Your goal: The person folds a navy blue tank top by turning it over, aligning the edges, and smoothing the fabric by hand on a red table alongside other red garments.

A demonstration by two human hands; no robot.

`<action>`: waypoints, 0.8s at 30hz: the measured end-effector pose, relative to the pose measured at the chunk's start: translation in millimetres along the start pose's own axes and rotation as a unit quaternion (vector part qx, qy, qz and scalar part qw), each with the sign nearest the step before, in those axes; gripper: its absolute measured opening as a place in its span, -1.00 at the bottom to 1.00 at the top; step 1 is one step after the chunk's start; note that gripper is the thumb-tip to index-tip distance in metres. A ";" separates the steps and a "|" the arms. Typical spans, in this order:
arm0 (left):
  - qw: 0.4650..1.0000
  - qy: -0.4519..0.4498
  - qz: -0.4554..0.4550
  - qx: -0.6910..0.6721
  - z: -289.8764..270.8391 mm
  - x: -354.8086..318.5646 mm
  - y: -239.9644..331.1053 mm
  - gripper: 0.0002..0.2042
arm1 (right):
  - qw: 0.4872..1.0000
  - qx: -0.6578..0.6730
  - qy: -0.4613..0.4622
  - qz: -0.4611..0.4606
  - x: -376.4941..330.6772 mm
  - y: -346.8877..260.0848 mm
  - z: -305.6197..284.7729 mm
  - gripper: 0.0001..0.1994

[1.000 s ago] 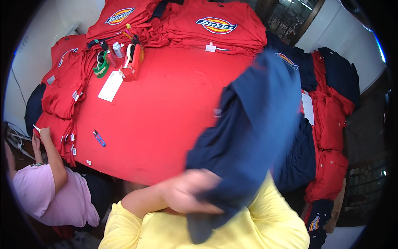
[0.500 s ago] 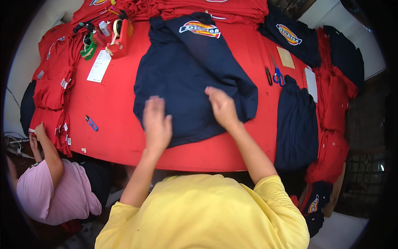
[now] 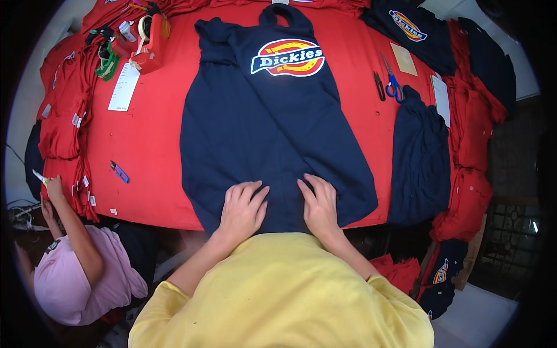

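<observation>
A navy shirt (image 3: 261,127) with a colourful oval chest print lies on the table in front of me, its ring-shaped neckband at the far end. Its near end hangs toward my body, partly hidden by my yellow shirt. My left hand (image 3: 243,204) rests palm down on the near part of the cloth, fingers bent and apart. Opposite it, my right hand (image 3: 320,202) lies on the same cloth with spread, slightly curled fingers. Neither hand shows a fold of cloth gripped in it. A few creases run lengthwise between the hands.
Blue-handled scissors (image 3: 393,84), dark snips (image 3: 379,86) and a folded navy garment (image 3: 419,159) lie right. Blue snips (image 3: 119,171), a paper slip (image 3: 123,87) and a red tape dispenser (image 3: 152,46) are left. Red garments (image 3: 67,136) line the edge near a co-worker in pink (image 3: 87,272).
The shirt has come nearer to me and lies flatter, its print and neckband more in view. Both hands have moved down toward my body. The co-worker's hand now shows a slim white-and-yellow object.
</observation>
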State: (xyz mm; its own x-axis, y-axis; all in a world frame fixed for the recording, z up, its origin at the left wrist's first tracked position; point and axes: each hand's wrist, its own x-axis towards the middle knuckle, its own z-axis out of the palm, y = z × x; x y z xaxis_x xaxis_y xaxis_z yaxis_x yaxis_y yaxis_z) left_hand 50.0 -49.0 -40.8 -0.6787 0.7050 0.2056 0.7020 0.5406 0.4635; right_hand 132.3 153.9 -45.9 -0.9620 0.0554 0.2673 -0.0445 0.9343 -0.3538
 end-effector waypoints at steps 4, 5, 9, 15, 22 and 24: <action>0.993 0.113 0.044 0.011 15.8 78.0 -28.3 -0.61 | 0.986 0.091 0.045 -0.129 75.7 1.3 26.1 -0.55; 0.992 0.105 0.033 0.056 17.4 92.1 -36.1 -0.59 | 0.987 0.065 0.045 -0.137 95.0 12.4 36.0 -0.54; 0.991 0.075 -0.011 0.112 14.9 98.9 -43.8 -0.54 | 0.995 0.047 0.067 -0.049 115.1 36.2 38.0 -0.53; 0.998 0.056 -0.014 0.029 -3.3 154.7 -72.4 -0.69 | 0.995 0.067 0.042 -0.064 164.0 43.2 18.0 -0.59; 0.984 0.093 -0.049 0.142 -0.5 240.4 -132.6 -0.50 | 0.992 0.014 0.111 -0.055 276.0 103.2 55.5 -0.62; 0.983 0.016 -0.091 0.157 -8.9 242.9 -133.7 -0.38 | 0.988 -0.073 0.136 0.002 274.6 105.1 50.5 -0.66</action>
State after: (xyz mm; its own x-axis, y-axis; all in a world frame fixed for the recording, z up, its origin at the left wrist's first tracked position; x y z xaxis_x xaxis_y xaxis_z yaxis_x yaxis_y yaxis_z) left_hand -210.6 45.9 -45.2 -0.8024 0.5712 0.1728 0.5966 0.7754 0.2071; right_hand -150.2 249.6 -54.9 -0.8532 0.1330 0.5043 0.0170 0.9735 -0.2280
